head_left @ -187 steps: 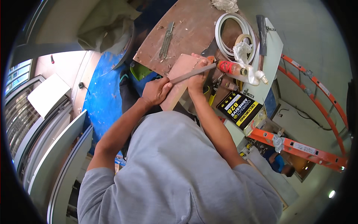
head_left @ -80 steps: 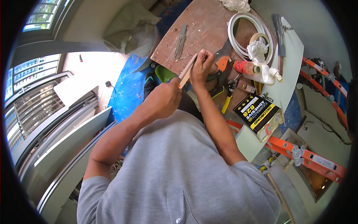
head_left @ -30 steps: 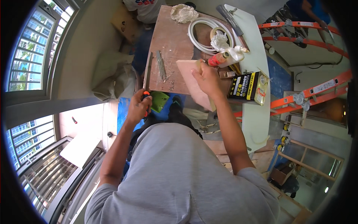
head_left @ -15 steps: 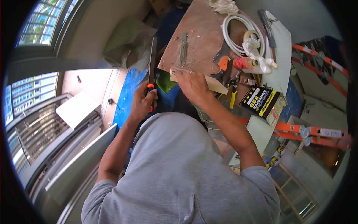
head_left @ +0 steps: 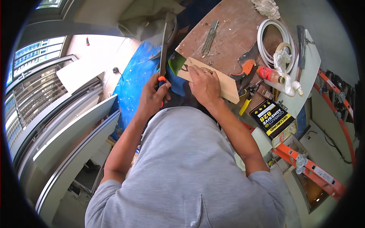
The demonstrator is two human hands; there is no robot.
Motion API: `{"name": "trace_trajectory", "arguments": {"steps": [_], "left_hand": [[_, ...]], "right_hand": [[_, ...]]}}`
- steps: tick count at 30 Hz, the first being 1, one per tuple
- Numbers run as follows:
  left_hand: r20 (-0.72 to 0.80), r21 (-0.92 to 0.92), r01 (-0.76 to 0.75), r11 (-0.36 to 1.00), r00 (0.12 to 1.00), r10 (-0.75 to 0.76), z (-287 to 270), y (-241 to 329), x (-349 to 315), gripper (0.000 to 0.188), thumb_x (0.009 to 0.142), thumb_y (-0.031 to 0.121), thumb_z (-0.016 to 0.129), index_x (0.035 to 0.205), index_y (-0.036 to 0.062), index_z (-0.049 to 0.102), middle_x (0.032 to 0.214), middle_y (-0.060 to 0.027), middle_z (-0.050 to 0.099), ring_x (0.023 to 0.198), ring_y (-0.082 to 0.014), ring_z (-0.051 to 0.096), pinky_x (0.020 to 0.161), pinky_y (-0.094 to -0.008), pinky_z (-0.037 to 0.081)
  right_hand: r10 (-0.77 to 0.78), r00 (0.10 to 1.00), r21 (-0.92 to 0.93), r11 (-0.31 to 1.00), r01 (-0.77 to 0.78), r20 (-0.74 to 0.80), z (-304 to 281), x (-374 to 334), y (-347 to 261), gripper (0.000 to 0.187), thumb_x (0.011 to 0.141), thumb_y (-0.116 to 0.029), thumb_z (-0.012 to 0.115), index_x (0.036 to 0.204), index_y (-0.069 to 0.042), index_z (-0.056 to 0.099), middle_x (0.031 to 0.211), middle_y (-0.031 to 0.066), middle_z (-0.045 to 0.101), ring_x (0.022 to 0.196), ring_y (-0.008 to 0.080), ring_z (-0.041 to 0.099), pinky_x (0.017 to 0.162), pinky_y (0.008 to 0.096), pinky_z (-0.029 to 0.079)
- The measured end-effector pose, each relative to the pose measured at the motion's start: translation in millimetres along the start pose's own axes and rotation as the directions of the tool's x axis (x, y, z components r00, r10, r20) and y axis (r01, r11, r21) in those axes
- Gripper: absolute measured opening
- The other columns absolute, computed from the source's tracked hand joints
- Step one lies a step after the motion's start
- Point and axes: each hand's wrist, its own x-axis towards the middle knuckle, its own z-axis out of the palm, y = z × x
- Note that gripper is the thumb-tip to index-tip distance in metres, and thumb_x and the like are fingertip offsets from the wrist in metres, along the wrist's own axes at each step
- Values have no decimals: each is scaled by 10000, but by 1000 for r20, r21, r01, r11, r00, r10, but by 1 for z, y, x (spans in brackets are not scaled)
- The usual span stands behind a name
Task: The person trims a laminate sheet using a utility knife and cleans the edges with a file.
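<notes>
at the far left, window railings (head_left: 26, 95) and pale panels (head_left: 72, 129) run along the edge of the scene, with a blue sheet (head_left: 133, 79) on the floor beside them. the left hand (head_left: 152, 97) has its fingers clamped around the orange-and-black handle of a hand saw (head_left: 163, 49), whose dark blade stands up and away from the person, just left of the tabletop's near corner. just to the right, the right hand (head_left: 205, 85) lies flat, fingers together, pressing down on a pale wooden board (head_left: 224, 83) that lies across the near edge of the brown tabletop (head_left: 232, 30); the board's left end juts past the corner, close to the saw blade. a ring shows on one finger. farther back on the tabletop lies a grey utility knife (head_left: 209, 36). right of the board sit an orange-handled tool (head_left: 247, 68), yellow-handled pliers (head_left: 247, 102) and a red-and-white tube (head_left: 273, 76). a coil of white hose (head_left: 266, 34) lies at the far right of the tabletop. near right stands a black-and-yellow adhesive can (head_left: 273, 119), and an orange ladder (head_left: 315, 173) lies beyond it.
</notes>
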Motion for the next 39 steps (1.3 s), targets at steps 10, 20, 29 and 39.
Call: {"name": "trace_trajectory", "arguments": {"steps": [10,20,29,39], "left_hand": [[82,116,52,992,995,-61,-7,3,-10,383,991,134,648,1334,-32,616,815,-10,613,620,-89,605,572,-271,456],[65,355,-63,933,997,43,-25,16,-37,381,1012,133,620,1354,-33,594,780,-69,610,603,-121,578,574,-314,471],[158,582,-153,799,985,74,-42,45,-56,371,1020,113,624,1360,-34,592,1021,-215,696,875,-388,683,790,-431,529],[213,596,-143,790,977,16,-55,51,-53,413,1041,109,573,1427,-36,546,1110,-258,691,967,-456,690,848,-483,541]], "right_hand": [[24,999,74,997,-26,26,-10,6,-5,426,963,-125,592,1378,-34,617,1363,125,683,1175,288,690,944,417,575],[75,997,91,993,-73,-28,-1,19,-14,455,941,-125,640,1386,-35,600,1393,115,666,1167,269,693,877,420,593],[168,985,75,984,-165,-46,22,22,-20,596,909,-99,681,1485,-65,532,1501,130,596,1359,363,590,1063,465,513],[35,976,280,960,27,-215,38,7,-19,472,978,-152,641,1442,-127,563,1474,123,605,1282,456,635,1000,622,549]]}}
